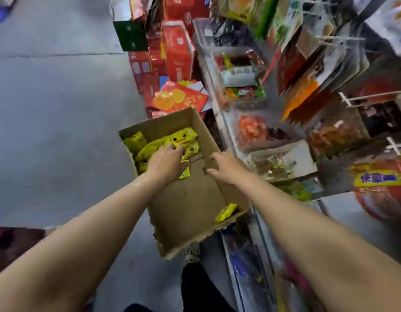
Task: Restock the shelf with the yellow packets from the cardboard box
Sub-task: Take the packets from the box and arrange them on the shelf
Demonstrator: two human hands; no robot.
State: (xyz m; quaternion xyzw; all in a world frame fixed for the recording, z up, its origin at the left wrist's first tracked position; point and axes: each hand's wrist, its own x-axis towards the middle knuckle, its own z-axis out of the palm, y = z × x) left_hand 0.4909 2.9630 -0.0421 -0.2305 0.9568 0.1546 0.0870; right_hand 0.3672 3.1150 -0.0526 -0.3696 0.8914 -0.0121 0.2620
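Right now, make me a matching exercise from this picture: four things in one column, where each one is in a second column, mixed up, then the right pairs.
Things:
1. left hand
2. right hand
3. lone yellow packet
4. red boxes

Places:
A. near corner of the cardboard box
B. on the pile of yellow packets
C. stacked on the floor beyond the box
D. over the box's right wall

Pairs: 1-B, 2-D, 3-A, 4-C

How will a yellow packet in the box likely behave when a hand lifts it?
The yellow packets look like thin printed film, so probably floppy and light. They lie flat in the box, so unlikely to roll. The glossy surface may be slippery under the left hand.
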